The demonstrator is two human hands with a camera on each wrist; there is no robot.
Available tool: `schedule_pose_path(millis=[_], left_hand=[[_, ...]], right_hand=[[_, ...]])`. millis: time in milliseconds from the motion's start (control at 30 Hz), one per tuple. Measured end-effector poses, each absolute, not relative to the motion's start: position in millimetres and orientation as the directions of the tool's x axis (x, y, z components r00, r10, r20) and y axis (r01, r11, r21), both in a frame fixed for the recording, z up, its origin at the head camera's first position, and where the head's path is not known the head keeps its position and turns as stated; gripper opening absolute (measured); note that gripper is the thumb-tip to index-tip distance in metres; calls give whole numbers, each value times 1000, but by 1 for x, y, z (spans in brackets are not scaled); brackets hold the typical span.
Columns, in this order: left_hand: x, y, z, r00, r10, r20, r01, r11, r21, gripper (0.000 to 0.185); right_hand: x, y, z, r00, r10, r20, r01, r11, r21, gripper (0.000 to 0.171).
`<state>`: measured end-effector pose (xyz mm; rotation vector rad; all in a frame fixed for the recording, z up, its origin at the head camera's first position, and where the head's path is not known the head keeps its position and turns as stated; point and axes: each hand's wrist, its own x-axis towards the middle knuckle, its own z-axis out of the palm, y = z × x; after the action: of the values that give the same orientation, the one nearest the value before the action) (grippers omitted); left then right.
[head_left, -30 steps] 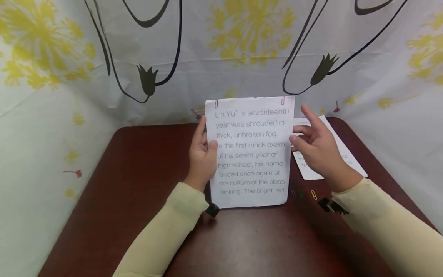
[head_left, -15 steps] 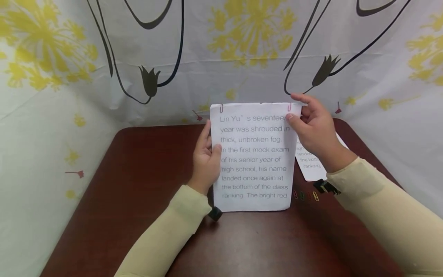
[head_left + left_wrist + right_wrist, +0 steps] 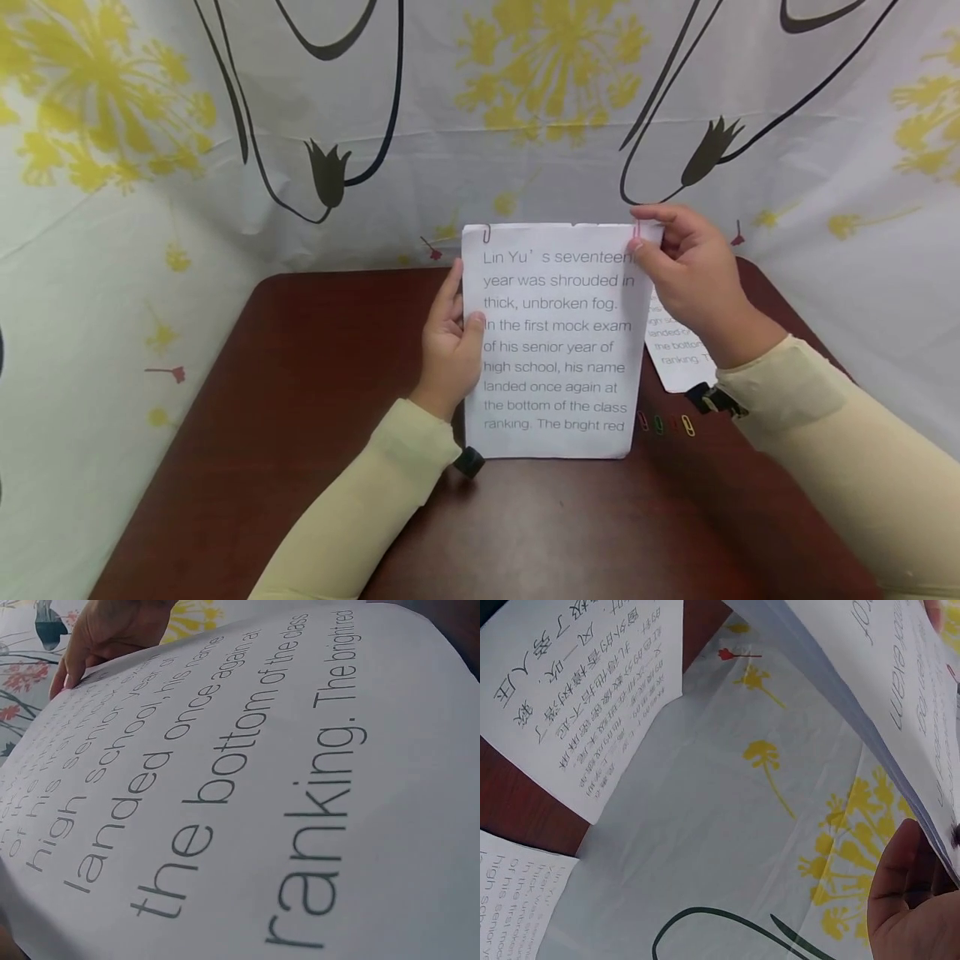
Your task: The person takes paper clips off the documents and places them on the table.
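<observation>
So the left hand props the paper stack upright on the table while the right hand pinches its top-right paper clip, which probably needs seating squarely next.

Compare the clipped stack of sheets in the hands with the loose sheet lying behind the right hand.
The clipped stack stands upright on its bottom edge on the table, gripped by the left hand and pinched at a top corner by the right hand; the loose sheet lies flat, untouched. The stack carries paper clips; the sheet shows none. Both bear similar printed English text.
</observation>
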<state>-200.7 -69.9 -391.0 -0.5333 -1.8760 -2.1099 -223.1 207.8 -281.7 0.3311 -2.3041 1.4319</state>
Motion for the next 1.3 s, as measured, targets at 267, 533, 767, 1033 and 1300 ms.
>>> schedule_pose_path(millis=[267,533,767,1033,1300], left_hand=[[-201,-71,-394,-907,45,419,411,-121,903,78],[-201,-72,-397,-913,48,404,396,-123,910,78],[-205,-72,-395,-898,43,438,430,-118,895,78],[-206,-72,-394,-899,30,437,431,-119,894,77],[-206,-71,-395,-891,27,452,447,-116,887,78]], right_hand=[[-228,214,-272,-878,27,477,-429,398,-811,36],[-222,235,-265,-893,67,444,-408,293,-865,38],[-202,281,-291,-952,-25,304,-279,473,-835,40],[-173,334,-353,-964,-262,33,-217,714,-665,35],[-162,354,-392,-947,-293,-130,-163,789,-592,40]])
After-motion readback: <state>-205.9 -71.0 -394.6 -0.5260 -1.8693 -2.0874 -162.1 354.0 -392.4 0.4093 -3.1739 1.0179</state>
